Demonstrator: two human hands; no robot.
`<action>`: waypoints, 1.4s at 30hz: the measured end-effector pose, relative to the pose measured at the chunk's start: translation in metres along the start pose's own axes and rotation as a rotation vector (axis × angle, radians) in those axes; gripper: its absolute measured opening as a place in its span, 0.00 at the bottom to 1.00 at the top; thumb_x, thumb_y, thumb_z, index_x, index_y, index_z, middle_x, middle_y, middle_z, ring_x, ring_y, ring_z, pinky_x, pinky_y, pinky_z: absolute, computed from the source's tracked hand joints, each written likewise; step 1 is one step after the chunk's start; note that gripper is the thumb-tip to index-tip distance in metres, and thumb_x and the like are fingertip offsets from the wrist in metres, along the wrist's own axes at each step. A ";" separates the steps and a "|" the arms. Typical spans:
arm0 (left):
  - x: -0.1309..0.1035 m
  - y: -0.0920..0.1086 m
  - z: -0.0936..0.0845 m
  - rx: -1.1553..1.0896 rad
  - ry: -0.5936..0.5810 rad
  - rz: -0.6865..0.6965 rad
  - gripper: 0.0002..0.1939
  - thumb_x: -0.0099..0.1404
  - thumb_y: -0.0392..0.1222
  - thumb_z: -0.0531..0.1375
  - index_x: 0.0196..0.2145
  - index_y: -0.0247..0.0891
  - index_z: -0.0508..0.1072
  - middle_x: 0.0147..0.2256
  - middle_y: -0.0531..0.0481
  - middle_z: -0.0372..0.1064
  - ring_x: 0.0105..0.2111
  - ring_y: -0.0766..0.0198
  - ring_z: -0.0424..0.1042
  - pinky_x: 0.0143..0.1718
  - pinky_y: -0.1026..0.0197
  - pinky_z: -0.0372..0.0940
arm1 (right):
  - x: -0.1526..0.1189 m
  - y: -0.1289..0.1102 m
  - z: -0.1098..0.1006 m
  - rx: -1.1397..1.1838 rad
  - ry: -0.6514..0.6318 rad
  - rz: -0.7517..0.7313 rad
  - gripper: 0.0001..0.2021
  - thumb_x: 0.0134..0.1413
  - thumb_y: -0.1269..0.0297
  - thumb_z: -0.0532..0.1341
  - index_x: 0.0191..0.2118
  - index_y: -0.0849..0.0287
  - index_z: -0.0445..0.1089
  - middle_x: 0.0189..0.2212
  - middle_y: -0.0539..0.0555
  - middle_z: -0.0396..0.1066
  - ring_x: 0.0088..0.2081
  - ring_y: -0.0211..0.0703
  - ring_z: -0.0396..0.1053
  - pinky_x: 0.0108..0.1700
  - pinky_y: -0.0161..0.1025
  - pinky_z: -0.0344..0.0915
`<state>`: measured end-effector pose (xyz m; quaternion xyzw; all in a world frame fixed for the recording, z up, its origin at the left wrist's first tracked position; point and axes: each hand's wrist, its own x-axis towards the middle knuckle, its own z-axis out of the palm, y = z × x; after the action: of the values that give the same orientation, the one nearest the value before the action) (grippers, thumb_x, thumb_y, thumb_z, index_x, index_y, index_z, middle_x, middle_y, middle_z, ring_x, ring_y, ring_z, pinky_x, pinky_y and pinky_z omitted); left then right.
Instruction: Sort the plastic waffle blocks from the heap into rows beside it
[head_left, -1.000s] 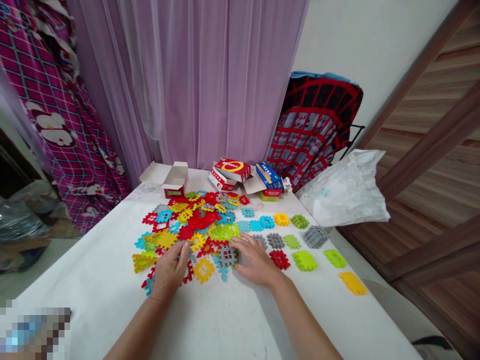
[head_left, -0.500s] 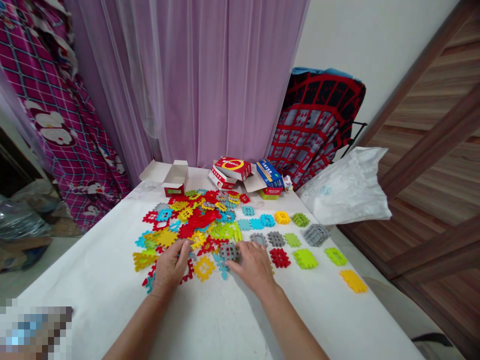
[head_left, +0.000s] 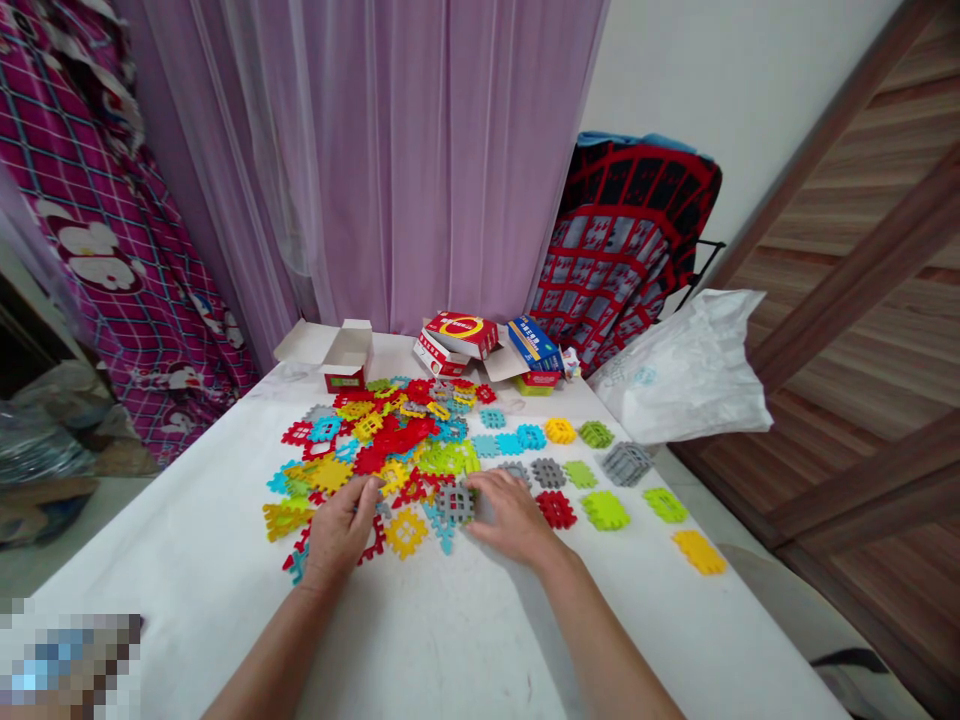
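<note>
On the far left hangs a pink cartoon sheet, with a purple curtain next to it behind the white worktop. I see an open white box at the worktop's far edge, and nearer me a loose pile of coloured tiles. My left hand lies flat on the pile's near edge, fingers spread, palm down over red and yellow pieces, gripping nothing that I can see. Just beside it, a grey tile lies at the pile's near rim; my right hand touches it with its fingertips, fingers loosely open, not closed round it. Further right, single tiles lie apart in rows: a red tile, green ones, a yellow tile. Red and blue boxes stand at the back, then a white bag and a red chair.
</note>
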<state>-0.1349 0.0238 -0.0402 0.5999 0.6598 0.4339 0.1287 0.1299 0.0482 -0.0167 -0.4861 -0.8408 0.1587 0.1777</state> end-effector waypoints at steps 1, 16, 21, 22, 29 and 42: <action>0.000 0.001 0.000 0.000 -0.001 0.002 0.22 0.65 0.59 0.48 0.29 0.43 0.74 0.28 0.52 0.78 0.28 0.60 0.76 0.30 0.62 0.66 | 0.001 0.000 0.000 -0.001 -0.004 -0.001 0.23 0.48 0.66 0.66 0.52 0.53 0.67 0.54 0.53 0.69 0.57 0.49 0.61 0.56 0.48 0.56; 0.001 0.002 -0.002 -0.014 -0.014 0.007 0.22 0.65 0.58 0.48 0.29 0.43 0.74 0.26 0.53 0.77 0.27 0.61 0.75 0.29 0.63 0.66 | 0.006 -0.004 -0.001 -0.091 -0.036 -0.019 0.28 0.49 0.59 0.66 0.58 0.53 0.65 0.57 0.56 0.66 0.58 0.52 0.59 0.58 0.49 0.54; 0.001 0.001 -0.001 -0.017 -0.019 -0.001 0.21 0.64 0.58 0.49 0.29 0.43 0.74 0.26 0.53 0.76 0.26 0.61 0.75 0.28 0.63 0.66 | 0.012 -0.011 -0.005 -0.153 -0.068 -0.035 0.26 0.48 0.55 0.67 0.54 0.54 0.68 0.53 0.56 0.68 0.55 0.52 0.60 0.56 0.49 0.55; 0.001 0.000 -0.001 -0.018 -0.020 -0.002 0.21 0.64 0.58 0.49 0.30 0.43 0.74 0.26 0.53 0.76 0.26 0.62 0.75 0.28 0.63 0.66 | 0.014 -0.012 -0.004 -0.162 -0.074 -0.037 0.25 0.48 0.55 0.67 0.53 0.54 0.69 0.53 0.56 0.68 0.55 0.52 0.60 0.56 0.49 0.55; 0.000 0.000 0.000 -0.022 -0.017 -0.011 0.22 0.65 0.58 0.49 0.31 0.43 0.74 0.26 0.53 0.76 0.26 0.62 0.75 0.28 0.64 0.66 | 0.018 -0.013 0.000 -0.158 -0.064 -0.044 0.24 0.46 0.58 0.68 0.51 0.54 0.69 0.52 0.56 0.69 0.54 0.52 0.61 0.55 0.48 0.55; 0.002 0.000 -0.002 -0.027 -0.024 -0.004 0.22 0.64 0.59 0.48 0.30 0.44 0.75 0.26 0.52 0.78 0.27 0.60 0.76 0.29 0.63 0.66 | 0.019 0.075 -0.075 -0.208 -0.029 0.091 0.27 0.44 0.60 0.67 0.53 0.53 0.70 0.56 0.57 0.65 0.58 0.53 0.60 0.59 0.51 0.55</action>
<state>-0.1361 0.0247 -0.0384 0.6019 0.6534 0.4355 0.1454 0.2122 0.1072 0.0193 -0.5373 -0.8322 0.0856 0.1068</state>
